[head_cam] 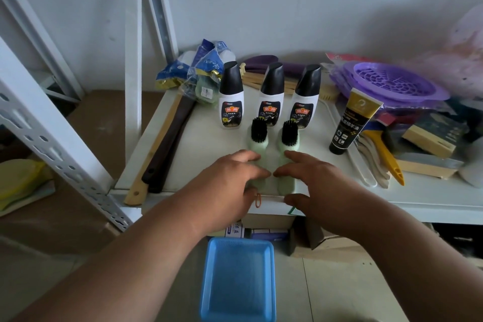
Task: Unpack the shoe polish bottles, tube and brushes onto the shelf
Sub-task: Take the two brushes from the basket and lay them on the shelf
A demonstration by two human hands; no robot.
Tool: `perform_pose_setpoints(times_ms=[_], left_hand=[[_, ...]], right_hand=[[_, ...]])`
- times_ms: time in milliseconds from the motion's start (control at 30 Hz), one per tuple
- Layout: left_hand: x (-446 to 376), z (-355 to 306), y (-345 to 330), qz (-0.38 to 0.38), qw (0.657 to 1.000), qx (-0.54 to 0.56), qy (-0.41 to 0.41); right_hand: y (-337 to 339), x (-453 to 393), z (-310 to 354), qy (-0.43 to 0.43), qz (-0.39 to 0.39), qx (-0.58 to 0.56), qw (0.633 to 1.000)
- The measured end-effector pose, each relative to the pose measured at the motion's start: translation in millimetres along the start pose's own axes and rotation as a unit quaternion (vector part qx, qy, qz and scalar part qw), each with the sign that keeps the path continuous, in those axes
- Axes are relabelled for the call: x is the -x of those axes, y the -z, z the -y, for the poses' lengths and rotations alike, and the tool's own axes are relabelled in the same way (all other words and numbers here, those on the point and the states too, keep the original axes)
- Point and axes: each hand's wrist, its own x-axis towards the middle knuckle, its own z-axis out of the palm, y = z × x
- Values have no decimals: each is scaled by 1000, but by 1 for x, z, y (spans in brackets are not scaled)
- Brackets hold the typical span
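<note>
Three white shoe polish bottles with black caps (231, 95) (271, 95) (304, 98) stand in a row on the white shelf (209, 154). A black and gold tube (349, 123) stands cap down to their right. Two pale green brushes with black bristles lie side by side in front of the bottles, the left brush (258, 142) and the right brush (288, 142). My left hand (227, 188) rests over the left brush's handle and my right hand (316, 185) over the right brush's handle, fingers spread and touching them, not wrapped around.
A blue plastic basket (239, 282) sits on the floor below the shelf edge. Long wooden shoehorns (159, 149) lie at the shelf's left. Packaged sponges (201, 73) sit at the back left, purple strainers (392, 83) and scrub brushes (428, 138) at the right. A white upright post (133, 60) stands left.
</note>
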Motion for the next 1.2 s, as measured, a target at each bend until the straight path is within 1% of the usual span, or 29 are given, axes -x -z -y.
perform_pose_setpoints(times_ms=[100, 233, 333, 467, 600, 700, 800, 967, 1200], left_hand=[[-1, 3, 0, 1, 997, -67, -33], [-2, 5, -1, 20, 994, -93, -54], [-1, 9, -4, 23, 995, -82, -57], [-5, 12, -2, 24, 994, -86, -62], [-11, 9, 5, 37, 993, -86, -69], [-15, 8, 6, 44, 993, -91, -64], [-17, 10, 6, 55, 995, -69, -54], [-17, 16, 8, 72, 996, -30, -39], [-15, 19, 8, 84, 996, -22, -33]], right_hand=[[6, 1, -3, -4, -3, -7, 1000], [7, 0, -7, -6, -3, -22, 1000], [9, 0, -15, 0, 8, -34, 999], [18, -2, -31, 14, -1, -44, 999], [15, -8, -36, 52, 29, 2, 998], [13, -16, -41, 71, 31, 1, 997], [13, -22, -43, 92, 33, 3, 995], [13, -20, -44, 99, 45, -2, 994], [14, -18, -46, 108, 54, -2, 993]])
